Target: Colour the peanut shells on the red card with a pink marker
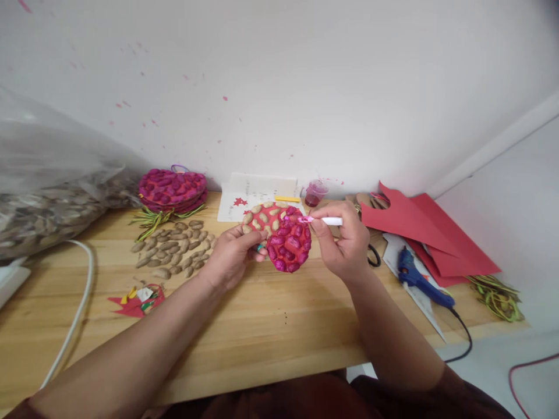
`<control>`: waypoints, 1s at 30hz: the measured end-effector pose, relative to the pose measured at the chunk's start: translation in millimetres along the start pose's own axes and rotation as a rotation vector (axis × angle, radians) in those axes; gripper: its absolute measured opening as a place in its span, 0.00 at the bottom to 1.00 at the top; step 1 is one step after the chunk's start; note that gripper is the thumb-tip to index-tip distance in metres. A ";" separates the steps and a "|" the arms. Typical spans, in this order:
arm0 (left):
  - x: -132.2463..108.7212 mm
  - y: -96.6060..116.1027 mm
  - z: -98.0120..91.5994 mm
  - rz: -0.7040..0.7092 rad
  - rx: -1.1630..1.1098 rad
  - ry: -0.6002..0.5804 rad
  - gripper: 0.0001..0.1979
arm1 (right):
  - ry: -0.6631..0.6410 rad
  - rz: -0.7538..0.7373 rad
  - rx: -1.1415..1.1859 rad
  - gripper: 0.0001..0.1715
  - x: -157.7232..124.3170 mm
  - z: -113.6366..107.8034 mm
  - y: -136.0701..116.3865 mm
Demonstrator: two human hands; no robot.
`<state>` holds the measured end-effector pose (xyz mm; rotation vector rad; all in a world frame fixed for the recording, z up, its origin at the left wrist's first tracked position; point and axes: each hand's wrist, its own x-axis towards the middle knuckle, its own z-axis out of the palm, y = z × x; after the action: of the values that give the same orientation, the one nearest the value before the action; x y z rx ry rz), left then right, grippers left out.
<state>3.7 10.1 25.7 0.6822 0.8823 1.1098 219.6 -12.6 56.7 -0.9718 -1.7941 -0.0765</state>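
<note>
My left hand (pixel 233 253) grips a round red disc (pixel 290 247) by its left edge, above the table. Unshelled peanuts cover the disc; those on its right and lower part are wet magenta, while those at the upper left are plain tan. A white-handled paintbrush (pixel 332 221) is pinched in my right hand (pixel 345 241). Its pink-stained tip is at the magenta peanuts near the upper right edge. Behind the disc, a small clear cup (pixel 315 193) contains dark pink liquid. Loose plain peanuts (pixel 174 247) are spread on the table left of my left hand.
Magenta peanut-covered discs (pixel 172 191) are stacked at the back left, near a large bag of peanuts (pixel 52 203). On the right are red sheets (pixel 437 238), a blue glue gun (pixel 421 279) and green-yellow strands (pixel 498 297). A white cable (pixel 82 297) crosses the left side; paper scraps (pixel 140 299) lie nearby.
</note>
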 end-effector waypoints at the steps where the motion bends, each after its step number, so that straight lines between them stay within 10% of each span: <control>1: 0.2 0.1 -0.3 -0.005 -0.005 0.002 0.19 | 0.011 0.007 -0.009 0.04 0.1 0.0 0.3; 30: 0.2 0.6 -1.0 -0.026 -0.013 -0.001 0.21 | 0.063 0.082 -0.021 0.03 -3.3 2.1 6.4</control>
<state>2.7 10.5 25.6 0.6585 0.8797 1.0912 222.6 -9.2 50.6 -1.0459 -1.6969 -0.0740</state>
